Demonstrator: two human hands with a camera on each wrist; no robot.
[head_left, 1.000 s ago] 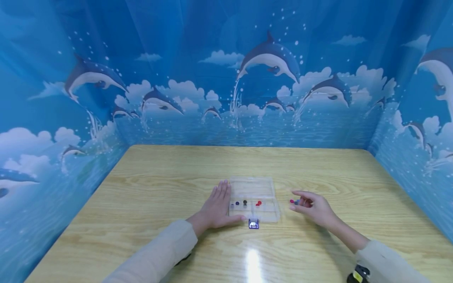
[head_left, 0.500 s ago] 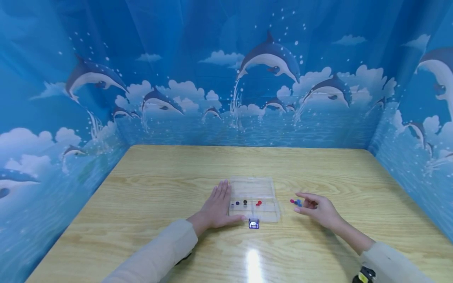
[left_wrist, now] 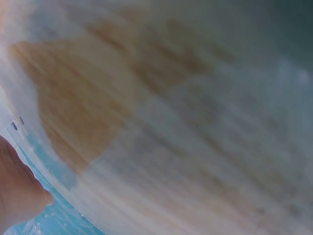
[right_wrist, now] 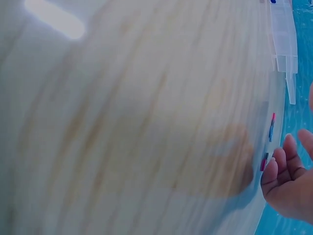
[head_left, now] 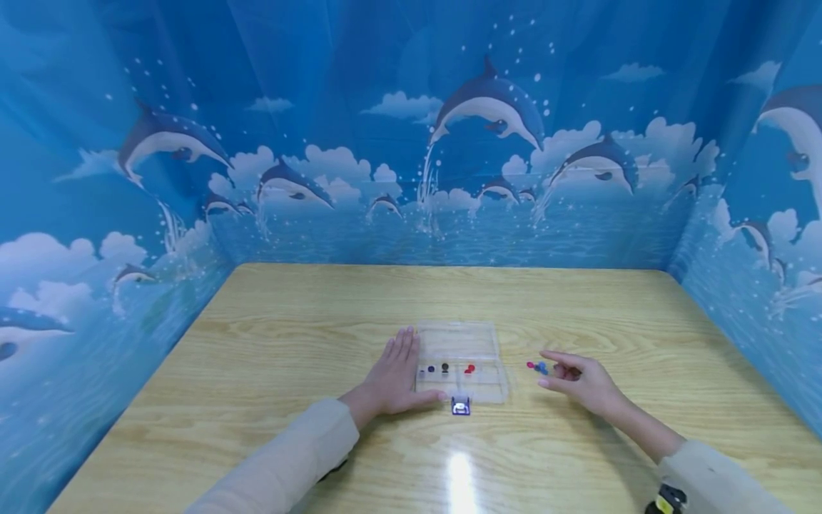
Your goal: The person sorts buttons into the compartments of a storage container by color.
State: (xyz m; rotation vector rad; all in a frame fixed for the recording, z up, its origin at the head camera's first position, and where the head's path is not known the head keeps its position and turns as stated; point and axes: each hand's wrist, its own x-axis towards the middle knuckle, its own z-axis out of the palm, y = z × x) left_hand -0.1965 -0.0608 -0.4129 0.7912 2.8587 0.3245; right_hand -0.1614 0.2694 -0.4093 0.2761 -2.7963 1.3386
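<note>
A clear plastic box (head_left: 457, 343) lies on the table with its lid folded back. Inside its compartments are small dark round pieces (head_left: 445, 368) and small red round pieces (head_left: 470, 369). My left hand (head_left: 393, 382) rests along the box's left side, fingers spread, thumb at its front edge. Right of the box, a small group of pink and blue pieces (head_left: 541, 368) lies on the table. My right hand (head_left: 583, 384) hovers just right of them, thumb and index finger apart, other fingers loosely bent. Another pink-and-dark piece (right_wrist: 264, 161) shows by its fingertips in the right wrist view.
A small purple-edged clear piece (head_left: 460, 406), perhaps the box's latch, sits at the front edge of the box. The wooden table (head_left: 289, 307) is bordered by a blue dolphin-print curtain (head_left: 359, 214) at the back and sides.
My right hand has drawn back a little to the right, away from the pink and blue pieces, and more of the blue ones show. The left hand and box have stayed put.
</note>
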